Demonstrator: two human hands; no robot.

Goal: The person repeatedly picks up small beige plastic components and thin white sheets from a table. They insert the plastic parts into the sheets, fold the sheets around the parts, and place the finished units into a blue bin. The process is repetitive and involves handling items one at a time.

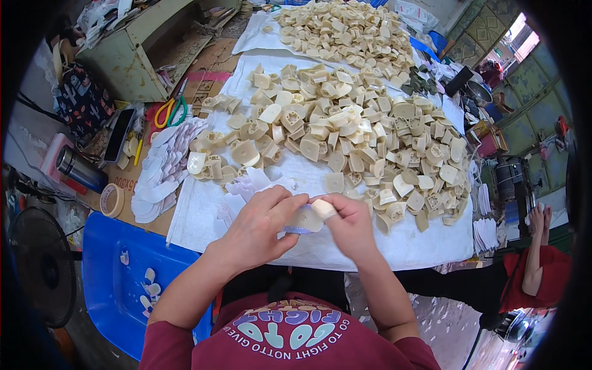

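Cream piece (pixel 308 221) between left hand (pixel 258 223) and right hand (pixel 349 224), in the pinch of both.

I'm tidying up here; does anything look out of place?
Pale scraps are strewn over the floor at lower right, looking like uncollected waste. The right hand also has a pale covering on its thumb, perhaps a bandage.

maroon shirt (pixel 246 359) with pastel lettering (pixel 300 333)
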